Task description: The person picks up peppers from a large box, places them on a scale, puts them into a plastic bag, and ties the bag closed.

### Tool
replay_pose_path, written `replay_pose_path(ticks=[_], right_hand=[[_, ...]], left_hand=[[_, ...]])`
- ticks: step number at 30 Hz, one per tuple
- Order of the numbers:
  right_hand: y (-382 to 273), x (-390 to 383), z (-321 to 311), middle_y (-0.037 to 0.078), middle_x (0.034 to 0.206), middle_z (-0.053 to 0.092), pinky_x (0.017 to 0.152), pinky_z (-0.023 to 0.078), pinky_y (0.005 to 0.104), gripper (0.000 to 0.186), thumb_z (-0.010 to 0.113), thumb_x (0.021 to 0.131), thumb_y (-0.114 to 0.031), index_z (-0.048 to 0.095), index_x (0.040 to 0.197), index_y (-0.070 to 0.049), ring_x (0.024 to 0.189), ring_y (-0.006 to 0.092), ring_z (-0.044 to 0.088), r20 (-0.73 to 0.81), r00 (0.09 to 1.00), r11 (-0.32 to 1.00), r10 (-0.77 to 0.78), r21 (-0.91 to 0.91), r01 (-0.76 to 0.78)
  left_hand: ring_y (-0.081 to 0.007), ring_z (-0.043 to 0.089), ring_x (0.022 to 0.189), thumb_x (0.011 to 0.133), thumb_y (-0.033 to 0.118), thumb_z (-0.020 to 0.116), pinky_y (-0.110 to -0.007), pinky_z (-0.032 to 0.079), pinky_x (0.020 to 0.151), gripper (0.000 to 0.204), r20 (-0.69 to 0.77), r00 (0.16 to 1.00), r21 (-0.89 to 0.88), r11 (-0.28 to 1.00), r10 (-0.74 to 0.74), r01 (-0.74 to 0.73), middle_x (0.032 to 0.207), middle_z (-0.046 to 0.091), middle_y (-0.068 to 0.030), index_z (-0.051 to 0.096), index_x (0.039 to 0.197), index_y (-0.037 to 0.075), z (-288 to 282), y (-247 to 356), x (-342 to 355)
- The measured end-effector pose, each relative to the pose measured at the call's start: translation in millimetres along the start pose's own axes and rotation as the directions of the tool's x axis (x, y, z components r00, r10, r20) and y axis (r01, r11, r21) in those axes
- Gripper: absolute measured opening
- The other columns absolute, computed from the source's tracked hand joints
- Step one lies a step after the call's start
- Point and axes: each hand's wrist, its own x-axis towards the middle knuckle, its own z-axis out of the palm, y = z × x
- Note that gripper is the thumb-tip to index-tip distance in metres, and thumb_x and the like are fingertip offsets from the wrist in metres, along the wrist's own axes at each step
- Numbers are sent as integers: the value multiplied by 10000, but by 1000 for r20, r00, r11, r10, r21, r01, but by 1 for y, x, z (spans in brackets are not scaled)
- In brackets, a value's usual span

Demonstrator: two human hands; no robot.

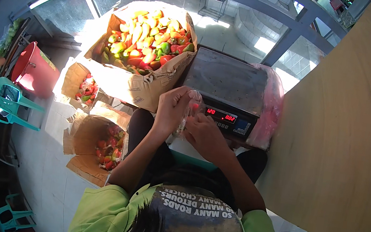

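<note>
A small clear plastic bag (191, 108) is held up between my hands, just in front of the digital scale (226, 81). A bit of red and green shows through the film, probably pepper, but I cannot make it out well. My left hand (172, 106) pinches the bag's upper part with closed fingers. Lower down on its right side, my right hand (204, 133) grips the same bag, fingers curled. The scale's metal plate carries nothing, and its display glows red. To the left of the scale, a large cardboard box (137, 81) is heaped with red, orange, yellow and green peppers (144, 41).
Two smaller open cardboard boxes (82, 141) (71, 79) with bagged or loose peppers stand on the floor at left. Pink plastic bags (269, 110) lie right of the scale. A wooden board (337, 140) fills the right. A red bucket (35, 70) and green stool (8, 100) stand far left.
</note>
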Motion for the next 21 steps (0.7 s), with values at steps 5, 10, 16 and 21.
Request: replay_pose_path(ticks=[5,10,16,21], right_hand=[[14,-4,-48,98,865,577,818,392,398,214,565,802,-216,585,926,-43,904,282,535,-93,993,997,-78,-31,76],[11,7,-86,107,820,534,735,438,383,95,526,805,-121,522,832,-31,847,281,534,-66,996,997,53,52,-50],[-17,38,-87,114,831,503,672,444,370,107,526,740,-78,509,818,-6,782,302,537,-184,884,900,-430,-11,436],[-18,34,-115,89,843,508,678,468,376,130,561,717,-70,520,837,-42,782,280,554,-270,930,965,-250,4,261]], left_hand=[[-20,428,530,922,153,448,-199,360,485,235,14,1000,-162,987,16,-13,600,510,16,590,812,1,-23,8,7],[-13,480,505,936,195,434,-192,380,448,255,43,996,-164,984,78,-70,602,511,12,595,843,19,-31,12,18],[-76,470,592,891,137,488,-233,382,542,198,-14,938,254,908,347,-332,638,480,-44,594,843,-23,-41,-11,35],[-88,445,635,870,69,483,-236,384,603,141,36,967,209,944,252,-254,672,469,-36,587,867,-27,-35,11,30]])
